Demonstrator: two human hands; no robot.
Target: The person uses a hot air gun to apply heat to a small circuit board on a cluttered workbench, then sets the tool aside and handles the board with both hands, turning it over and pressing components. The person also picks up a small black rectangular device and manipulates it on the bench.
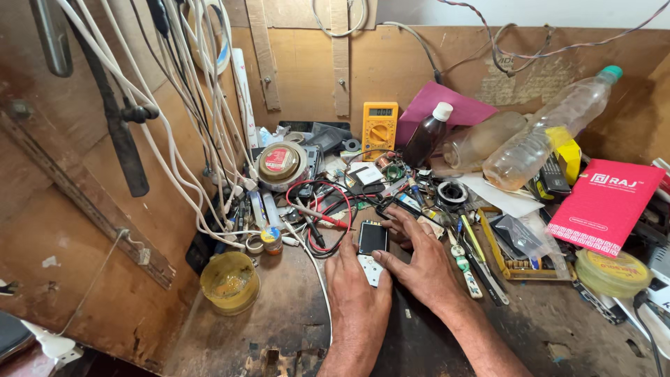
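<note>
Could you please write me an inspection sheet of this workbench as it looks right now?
Surface: worn brown wooden bench, stained, bare only near the front edge.
Job's things: small dark-screened handset with a white keypad, lying flat between both hands.
Clutter: yellow multimeter, dark brown bottle with a white cap, two clear plastic bottles lying down, red booklet, yellow round tub, round solder tin, screwdrivers and small parts.
Grippers: left hand rests at the handset's lower edge; right hand lies beside it, fingers spread on the bench.
Cables: white cables hang down the left wall; red and black probe leads coil behind the handset.
Surroundings: brown board walls on all three sides.
</note>
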